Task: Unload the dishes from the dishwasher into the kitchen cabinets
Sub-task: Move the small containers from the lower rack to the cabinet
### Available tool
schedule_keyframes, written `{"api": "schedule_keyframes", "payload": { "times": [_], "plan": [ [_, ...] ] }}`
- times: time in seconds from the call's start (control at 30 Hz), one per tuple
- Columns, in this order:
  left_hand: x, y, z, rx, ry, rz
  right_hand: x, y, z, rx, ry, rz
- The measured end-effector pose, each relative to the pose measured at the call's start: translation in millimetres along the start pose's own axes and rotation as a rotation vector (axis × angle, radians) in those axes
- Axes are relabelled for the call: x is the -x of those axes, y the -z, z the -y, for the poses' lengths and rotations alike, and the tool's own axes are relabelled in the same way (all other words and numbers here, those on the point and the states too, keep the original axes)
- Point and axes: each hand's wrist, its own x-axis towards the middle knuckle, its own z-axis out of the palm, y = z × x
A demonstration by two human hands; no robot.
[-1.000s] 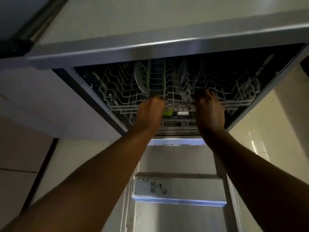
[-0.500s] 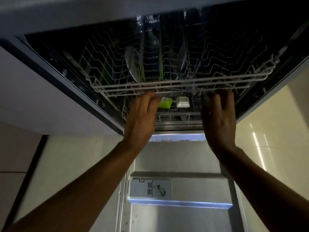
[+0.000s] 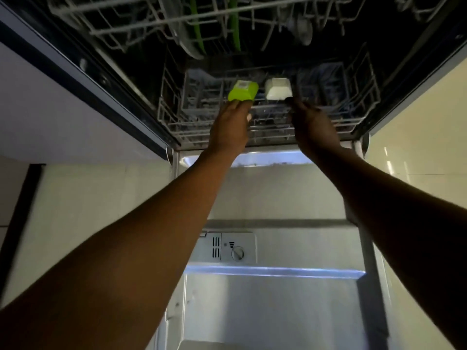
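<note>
Both arms reach forward over the lowered stainless-steel dishwasher door [image 3: 273,311] into the dark dishwasher tub. The landmark is the grey wire lower rack [image 3: 177,117], which sits inside the tub just beyond the door hinge.

The left hand [image 3: 231,127] lies over the front centre of the lower rack. Its fingertips meet the near edge of an upturned lime-green square plastic bowl [image 3: 243,91], which stands on the rack directly beyond the hand. Whether the fingers pinch the bowl or merely touch it cannot be told; the palm faces away.

The right hand [image 3: 314,125] lies over the front of the rack, right of the left hand. Its fingers curl toward a small dark object at the near right corner of an upturned white square plastic bowl [image 3: 278,89]. The grip itself is in shadow and cannot be told.

The two bowls stand side by side, near but apart, green to the left.

Above the lower rack, the blurred white wire upper rack [image 3: 141,24] carries a pale upright plate [image 3: 187,44] and green upright dividers [image 3: 233,26].
</note>
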Motion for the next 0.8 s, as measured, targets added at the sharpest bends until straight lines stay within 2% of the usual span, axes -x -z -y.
{"api": "schedule_keyframes", "payload": {
  "times": [0.07,0.17,0.27,0.4,0.57,0.8],
  "plan": [
    [17,1,-2,0.000,0.047,-0.061,16,-3,5,0.013,0.035,-0.119],
    [63,11,-15,0.013,-0.012,-0.066,54,1,14,-0.028,0.073,-0.144],
    [116,15,-25,0.024,-0.011,-0.079,110,4,23,-0.098,-0.014,-0.077],
    [190,24,-39,0.059,0.061,0.026,187,13,37,-0.112,-0.048,-0.010],
    [278,30,-55,0.095,0.098,0.117,277,16,42,-0.071,-0.101,0.163],
    [365,30,-67,0.160,0.175,0.207,358,28,55,-0.098,-0.124,0.293]
  ]
}}
